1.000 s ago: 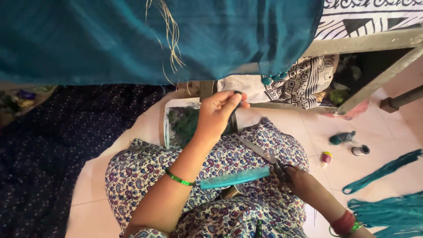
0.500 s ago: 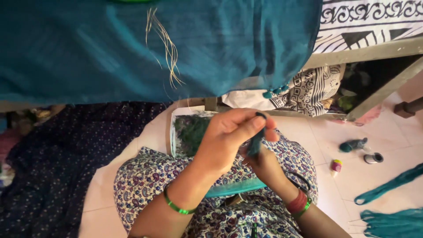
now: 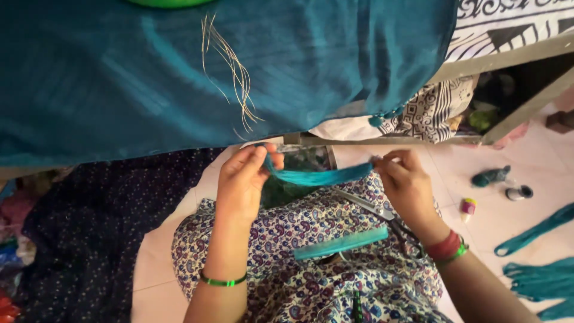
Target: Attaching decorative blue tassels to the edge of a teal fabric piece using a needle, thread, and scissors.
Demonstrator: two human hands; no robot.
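**Teal thread bundle, held at both ends above the lap**

Item: a short teal bundle of silky thread strands [image 3: 320, 176], stretched between two hands and sagging slightly in the middle, just below the hanging edge of a wide teal cloth [image 3: 179, 78] with loose pale gold threads [image 3: 230, 78].

Hands: the left hand [image 3: 242, 185] pinches one end between thumb and fingertips; the right hand [image 3: 406, 185] pinches the other end the same way. Both are closed on the bundle, neither clenched.

Handling, by judgement: very light, limp and smooth. The strands look apt to slide or splay if gripped loosely, so the ends are the sound place to hold, keeping mild tension along the length. Nothing fragile, though single strands could snag.

Nearby: a second flat teal thread bundle [image 3: 341, 243] lying on the paisley-printed lap [image 3: 311, 281]; metal scissors [image 3: 373, 209] resting beside the right wrist; a small thread spool [image 3: 490, 177] and long teal skeins [image 3: 538, 275] on the pale tiled floor [image 3: 496, 221], well apart.
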